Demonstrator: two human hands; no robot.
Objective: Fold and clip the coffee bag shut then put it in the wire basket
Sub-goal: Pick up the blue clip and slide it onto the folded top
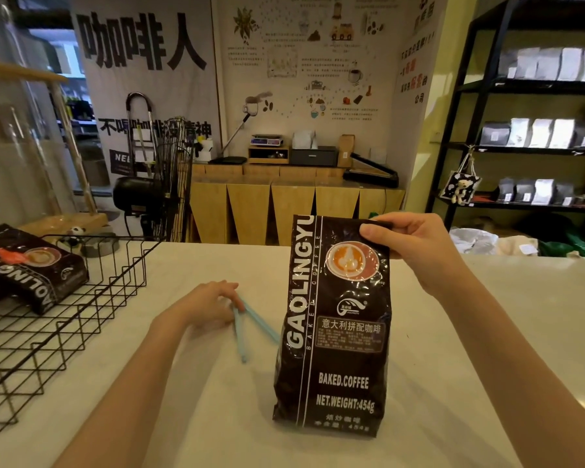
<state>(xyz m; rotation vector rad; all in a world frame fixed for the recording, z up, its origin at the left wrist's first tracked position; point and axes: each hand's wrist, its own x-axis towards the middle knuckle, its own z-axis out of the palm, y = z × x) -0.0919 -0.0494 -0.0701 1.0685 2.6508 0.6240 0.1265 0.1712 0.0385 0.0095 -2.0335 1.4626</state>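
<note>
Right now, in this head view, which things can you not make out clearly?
- Coffee bag: its top right corner is covered by the right hand.
- Blue clip: its hinge end lies under the left hand; one arm runs behind the bag.
- Wire basket: cut off by the left edge.
- Second bag in the basket: its far end is also cut off.

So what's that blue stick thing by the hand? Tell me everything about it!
It is a pale blue bag clip that looks like plastic: two long thin arms joined at one end and spread open in a V. It lies flat on the white counter, just left of the standing coffee bag. The left hand has its fingertips on the joined end. One arm points toward the bag's side, the other toward the camera. It is not on the bag yet.
</note>
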